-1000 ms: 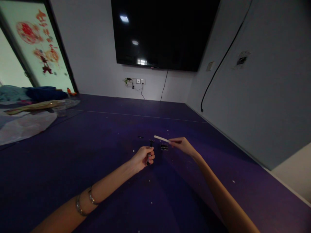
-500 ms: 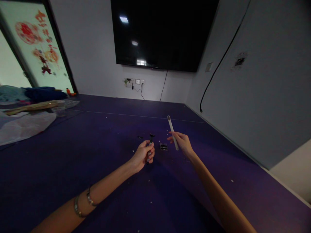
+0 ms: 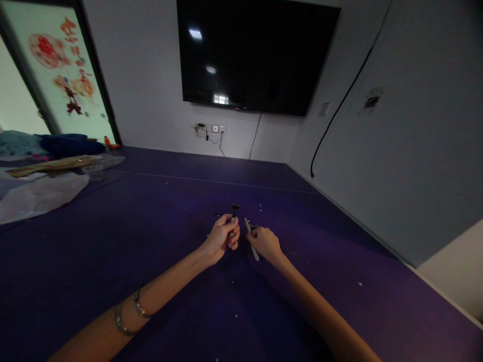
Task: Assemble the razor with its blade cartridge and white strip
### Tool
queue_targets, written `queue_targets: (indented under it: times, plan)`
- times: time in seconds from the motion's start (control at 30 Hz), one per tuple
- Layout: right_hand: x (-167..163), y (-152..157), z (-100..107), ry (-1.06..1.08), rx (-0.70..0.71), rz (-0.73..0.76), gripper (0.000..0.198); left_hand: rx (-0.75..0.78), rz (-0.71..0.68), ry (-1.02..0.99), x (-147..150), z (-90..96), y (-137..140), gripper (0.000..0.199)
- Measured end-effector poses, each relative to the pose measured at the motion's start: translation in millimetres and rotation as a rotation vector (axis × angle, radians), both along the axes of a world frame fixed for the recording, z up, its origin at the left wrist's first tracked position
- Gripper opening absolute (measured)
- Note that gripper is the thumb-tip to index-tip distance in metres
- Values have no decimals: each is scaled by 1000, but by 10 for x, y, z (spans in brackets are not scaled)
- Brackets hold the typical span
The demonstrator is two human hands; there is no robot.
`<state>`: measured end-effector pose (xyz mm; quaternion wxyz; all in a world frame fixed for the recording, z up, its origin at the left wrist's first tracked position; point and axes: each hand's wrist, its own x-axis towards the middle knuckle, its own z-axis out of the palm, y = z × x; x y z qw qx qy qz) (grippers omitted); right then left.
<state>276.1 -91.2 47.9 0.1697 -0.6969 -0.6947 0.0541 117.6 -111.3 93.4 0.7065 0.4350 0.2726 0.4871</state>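
My left hand (image 3: 223, 237) is closed around the handle of a razor (image 3: 233, 221), its black T-shaped head pointing up and away from me. To its right, my right hand (image 3: 266, 242) pinches a slim white toothbrush (image 3: 254, 250), tilted with its far end towards the razor. The two tools are close but apart. Behind my right fingers, a small dark piece (image 3: 253, 227) on the purple surface (image 3: 169, 281) is mostly hidden. Another small black piece (image 3: 218, 214) lies just beyond my left hand.
White crumbs (image 3: 260, 207) are scattered over the surface. At the left lie clear plastic sheeting (image 3: 45, 196) and dark blue cloth (image 3: 71, 145). A large television (image 3: 256, 55) hangs on the back wall, and a black cable (image 3: 339, 103) runs down the right wall.
My right hand has moved left and towards me with the toothbrush, bringing it near the razor and covering most of the small dark piece. My left hand has barely moved.
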Motion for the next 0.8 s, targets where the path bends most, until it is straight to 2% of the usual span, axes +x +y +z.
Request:
queue_targets:
  times: [0.1, 0.27, 0.6, 0.8]
  plan:
    - [-129, -81, -8, -105, -59, 13, 32, -10, -4, -7, 9, -12, -3, 17]
    - [-236, -142, -39, -174, -46, 19, 32, -17, -8, -6, 23, -37, -10, 19]
    - [-255, -161, -109, -205, -58, 28, 33, -5, -10, 16, 27, -61, 3, 15]
    - [-171, -112, -70, -172, -25, 38, 44, 60, -28, 16, 27, -152, 43, 18]
